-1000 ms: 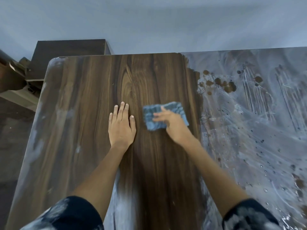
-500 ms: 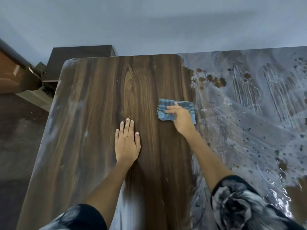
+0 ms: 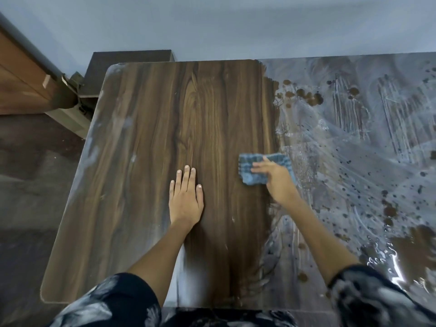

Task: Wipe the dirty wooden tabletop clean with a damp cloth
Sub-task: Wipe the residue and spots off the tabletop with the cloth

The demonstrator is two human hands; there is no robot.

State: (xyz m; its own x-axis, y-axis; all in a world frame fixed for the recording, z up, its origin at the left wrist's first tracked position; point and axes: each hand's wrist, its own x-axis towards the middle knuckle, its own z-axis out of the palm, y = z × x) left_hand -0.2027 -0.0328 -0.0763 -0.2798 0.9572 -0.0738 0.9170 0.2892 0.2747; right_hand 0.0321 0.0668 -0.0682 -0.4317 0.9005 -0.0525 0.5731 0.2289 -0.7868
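The dark wooden tabletop [image 3: 146, 161] shows bare wood grain across its left and middle. Its right part [image 3: 354, 149] is covered in whitish-grey smears, brown blotches and wet droplets. A folded blue cloth [image 3: 250, 171] lies on the wood at the border between the two areas. My right hand [image 3: 276, 178] presses down on the cloth with fingers spread over it. My left hand [image 3: 186, 197] rests flat on the bare wood, fingers straight, a little left of the cloth.
A blue-grey wall [image 3: 212, 27] runs behind the table. A dark low cabinet [image 3: 127, 60] stands at the far left corner, with a brown wooden door [image 3: 21, 79] beside it. Dark floor [image 3: 30, 185] lies to the left. Faint white haze marks the table's left edge.
My right hand has slid the cloth rightwards from the middle of the wood to the edge of the smeared area. My left hand has stayed flat in place.
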